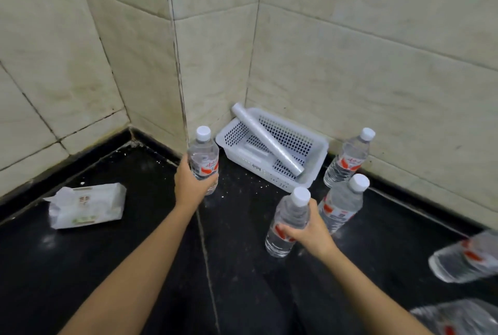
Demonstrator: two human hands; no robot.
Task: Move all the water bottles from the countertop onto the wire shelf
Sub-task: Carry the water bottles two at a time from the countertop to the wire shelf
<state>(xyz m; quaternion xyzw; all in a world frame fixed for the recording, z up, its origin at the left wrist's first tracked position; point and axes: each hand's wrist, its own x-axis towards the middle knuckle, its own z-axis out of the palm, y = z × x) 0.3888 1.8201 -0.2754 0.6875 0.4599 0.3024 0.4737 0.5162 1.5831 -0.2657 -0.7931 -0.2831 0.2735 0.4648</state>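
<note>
Clear water bottles with white caps and red labels stand on a black countertop [107, 267]. My left hand [190, 182] grips one bottle [203, 155] near the wall corner. My right hand [310, 232] wraps around another bottle [289, 216] in the middle. Two more upright bottles stand to the right, one [341, 204] just behind my right hand and one [347, 158] against the wall. At the right edge lie two blurred bottles, one [463, 259] above the other [455, 318]. No wire shelf is in view.
A white perforated plastic basket [234, 132] sits in the corner with a grey roll [266, 138] leaning in it. A white pack of wipes [86, 205] lies at the left. Tiled walls close off the counter at the back and left.
</note>
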